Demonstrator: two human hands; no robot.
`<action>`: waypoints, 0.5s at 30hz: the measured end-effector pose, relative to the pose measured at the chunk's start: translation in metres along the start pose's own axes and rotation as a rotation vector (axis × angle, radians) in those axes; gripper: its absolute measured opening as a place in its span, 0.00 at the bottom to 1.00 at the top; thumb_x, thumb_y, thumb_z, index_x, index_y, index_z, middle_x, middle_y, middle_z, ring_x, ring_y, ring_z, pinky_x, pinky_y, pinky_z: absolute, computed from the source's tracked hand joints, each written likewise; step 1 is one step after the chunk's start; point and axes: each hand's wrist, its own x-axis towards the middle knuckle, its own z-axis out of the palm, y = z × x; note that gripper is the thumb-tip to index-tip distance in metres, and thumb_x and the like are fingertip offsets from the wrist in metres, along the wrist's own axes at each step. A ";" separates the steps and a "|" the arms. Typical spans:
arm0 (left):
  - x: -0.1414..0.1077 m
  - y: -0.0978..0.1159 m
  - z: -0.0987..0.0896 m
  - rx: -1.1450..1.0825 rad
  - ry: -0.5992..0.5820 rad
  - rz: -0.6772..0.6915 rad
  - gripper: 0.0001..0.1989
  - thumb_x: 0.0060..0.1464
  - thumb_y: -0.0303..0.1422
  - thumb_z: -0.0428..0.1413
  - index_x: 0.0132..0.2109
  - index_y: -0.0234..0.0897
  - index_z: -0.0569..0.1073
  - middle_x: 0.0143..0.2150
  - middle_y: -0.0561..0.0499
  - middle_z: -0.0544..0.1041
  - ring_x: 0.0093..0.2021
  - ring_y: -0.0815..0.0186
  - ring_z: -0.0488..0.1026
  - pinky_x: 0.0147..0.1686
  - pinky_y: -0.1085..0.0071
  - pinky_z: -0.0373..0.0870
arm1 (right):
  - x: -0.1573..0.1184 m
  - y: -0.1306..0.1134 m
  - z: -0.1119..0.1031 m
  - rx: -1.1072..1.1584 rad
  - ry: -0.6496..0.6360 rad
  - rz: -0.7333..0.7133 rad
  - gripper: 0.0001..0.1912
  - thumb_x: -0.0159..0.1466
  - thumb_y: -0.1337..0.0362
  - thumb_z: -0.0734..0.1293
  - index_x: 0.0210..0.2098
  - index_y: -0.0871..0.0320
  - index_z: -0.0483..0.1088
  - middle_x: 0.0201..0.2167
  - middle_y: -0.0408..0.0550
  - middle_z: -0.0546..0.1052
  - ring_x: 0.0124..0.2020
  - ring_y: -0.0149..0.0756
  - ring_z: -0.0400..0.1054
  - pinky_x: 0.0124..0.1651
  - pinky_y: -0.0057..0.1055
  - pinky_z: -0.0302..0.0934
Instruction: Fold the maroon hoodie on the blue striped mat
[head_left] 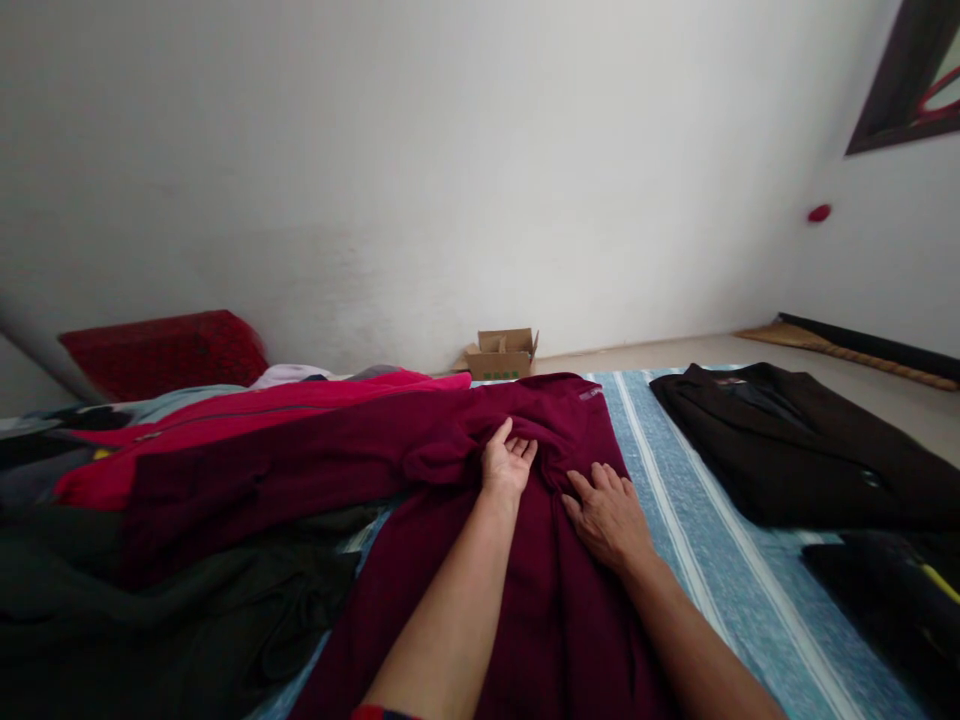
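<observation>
A maroon garment [450,540] lies spread over the bed, with one long part reaching left and another toward me. I cannot tell whether it is trousers or a top. A small light print shows near its far right corner. My left hand [508,460] is palm up at the bunched fold, fingers loosely curled and apart, touching the cloth. To its right, my right hand [609,512] rests palm down on the garment near its right edge, fingers spread.
Left lie a pink-red zipped jacket [300,400] and dark green clothing [150,630]. A folded dark brown jacket [795,440] and a black item [885,600] lie right on the blue striped sheet [675,470]. Behind are a cardboard box [506,362] and a red patterned object [165,352].
</observation>
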 end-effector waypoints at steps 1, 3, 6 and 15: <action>0.001 0.003 0.000 0.035 -0.010 0.018 0.05 0.51 0.27 0.56 0.29 0.36 0.66 0.25 0.54 0.69 0.23 0.72 0.69 0.29 0.73 0.71 | 0.000 0.000 0.000 0.002 0.001 0.002 0.25 0.66 0.51 0.52 0.58 0.50 0.61 0.59 0.57 0.61 0.61 0.51 0.50 0.57 0.46 0.45; 0.000 0.008 -0.002 0.116 -0.025 0.036 0.07 0.48 0.23 0.57 0.28 0.35 0.67 0.23 0.54 0.71 0.21 0.72 0.69 0.28 0.73 0.71 | 0.000 0.000 -0.001 0.004 0.004 0.002 0.25 0.66 0.50 0.52 0.58 0.51 0.61 0.59 0.57 0.61 0.61 0.51 0.51 0.57 0.46 0.45; -0.012 0.016 -0.016 0.231 -0.022 -0.007 0.05 0.48 0.22 0.56 0.28 0.33 0.67 0.22 0.50 0.73 0.21 0.67 0.72 0.27 0.69 0.72 | 0.000 0.000 0.000 0.005 0.009 -0.003 0.25 0.66 0.51 0.52 0.58 0.51 0.62 0.59 0.57 0.61 0.61 0.51 0.51 0.57 0.46 0.45; -0.052 0.083 -0.050 1.233 -0.038 0.527 0.06 0.43 0.26 0.60 0.28 0.39 0.69 0.33 0.46 0.75 0.45 0.55 0.71 0.44 0.65 0.68 | 0.002 0.002 0.005 0.020 0.015 -0.012 0.24 0.66 0.51 0.53 0.57 0.51 0.62 0.58 0.58 0.62 0.60 0.52 0.51 0.57 0.47 0.45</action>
